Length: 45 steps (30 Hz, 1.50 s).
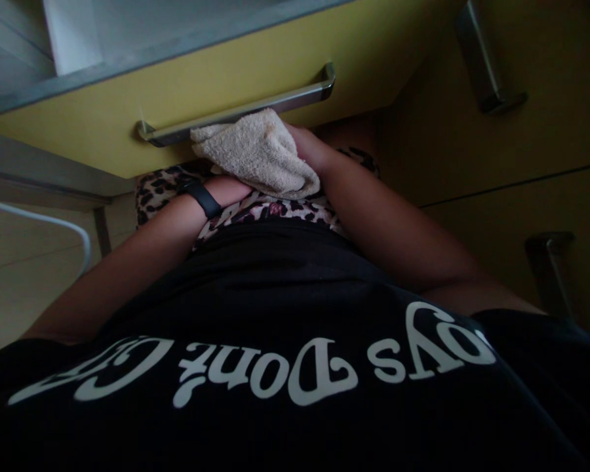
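Observation:
A beige terry cloth is bunched up just in front of a long metal drawer handle, its upper edge overlapping the handle. My right hand grips the cloth from the right, its fingers covered by the fabric. From the left, my left hand reaches in under the cloth, with a black band round the wrist. The fingers of that hand are hidden, so its grasp does not show. Both hands are above my lap, over leopard-print fabric.
The handle belongs to a yellow drawer front that stands out before me, a grey-white inside visible behind it. Darker cabinet fronts with metal handles are close on the right. A white cable curves over the pale tiled floor at left.

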{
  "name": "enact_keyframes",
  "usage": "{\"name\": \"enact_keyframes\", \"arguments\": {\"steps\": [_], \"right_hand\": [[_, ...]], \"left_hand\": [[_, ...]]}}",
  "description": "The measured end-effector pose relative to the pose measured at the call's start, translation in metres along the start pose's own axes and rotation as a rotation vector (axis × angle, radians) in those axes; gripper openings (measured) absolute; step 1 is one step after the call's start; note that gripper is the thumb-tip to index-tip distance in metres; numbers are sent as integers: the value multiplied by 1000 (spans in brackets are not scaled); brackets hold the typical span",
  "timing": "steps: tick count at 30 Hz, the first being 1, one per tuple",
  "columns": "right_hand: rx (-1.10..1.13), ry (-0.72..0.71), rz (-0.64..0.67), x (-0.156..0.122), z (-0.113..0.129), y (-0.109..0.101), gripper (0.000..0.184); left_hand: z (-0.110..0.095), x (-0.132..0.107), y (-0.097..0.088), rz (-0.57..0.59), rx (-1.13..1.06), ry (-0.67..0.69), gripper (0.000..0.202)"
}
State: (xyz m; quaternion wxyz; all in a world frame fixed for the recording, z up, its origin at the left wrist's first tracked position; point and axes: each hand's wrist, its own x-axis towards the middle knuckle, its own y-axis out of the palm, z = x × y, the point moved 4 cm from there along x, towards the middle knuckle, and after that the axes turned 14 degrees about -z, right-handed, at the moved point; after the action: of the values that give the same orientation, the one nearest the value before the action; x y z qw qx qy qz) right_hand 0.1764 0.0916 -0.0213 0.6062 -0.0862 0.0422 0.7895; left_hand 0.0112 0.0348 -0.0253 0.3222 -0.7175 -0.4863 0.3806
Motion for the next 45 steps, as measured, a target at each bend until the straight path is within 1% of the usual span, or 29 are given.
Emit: {"name": "enact_keyframes", "arguments": {"steps": [2,5,9,12,14,17,19,22,25,28,31,36,39,42,45], "right_hand": [[-16,16,-13,-2,1,0,48],[-18,23,-29,0,0,0,49],[-23,-9,3,5,-3,1,50],[-24,-35,24,5,-3,1,50],[2,-17,17,3,-3,1,50],[84,27,-15,1,-4,1,54],[114,28,-21,2,-5,1,51],[102,-4,-12,4,-8,0,45],[119,-11,-19,7,-12,-1,42],[132,11,-32,7,-14,-1,43],[105,10,-29,8,-13,-1,45],[72,-17,-2,7,-10,0,50],[83,13,-10,6,-10,0,52],[84,28,-31,5,-10,0,48],[81,1,-31,4,-7,-1,46]], "left_hand": [[-1,0,-1,11,-4,-3,54],[-3,-2,-2,43,50,1,57],[-7,-3,-3,79,102,24,63],[-7,-4,-3,99,109,10,64],[-6,-4,-3,86,106,13,63],[-4,-2,-2,52,44,38,59],[-1,-1,-1,41,12,41,57],[1,0,0,36,10,42,56],[-4,-2,-3,37,48,32,56],[-12,-6,-6,64,100,4,59],[-15,-7,-7,93,110,-9,63],[-7,-5,-3,67,99,-2,59],[-5,-4,-2,49,70,8,58],[-5,-4,-3,44,58,12,58],[-5,-3,-4,47,46,4,58]]}}
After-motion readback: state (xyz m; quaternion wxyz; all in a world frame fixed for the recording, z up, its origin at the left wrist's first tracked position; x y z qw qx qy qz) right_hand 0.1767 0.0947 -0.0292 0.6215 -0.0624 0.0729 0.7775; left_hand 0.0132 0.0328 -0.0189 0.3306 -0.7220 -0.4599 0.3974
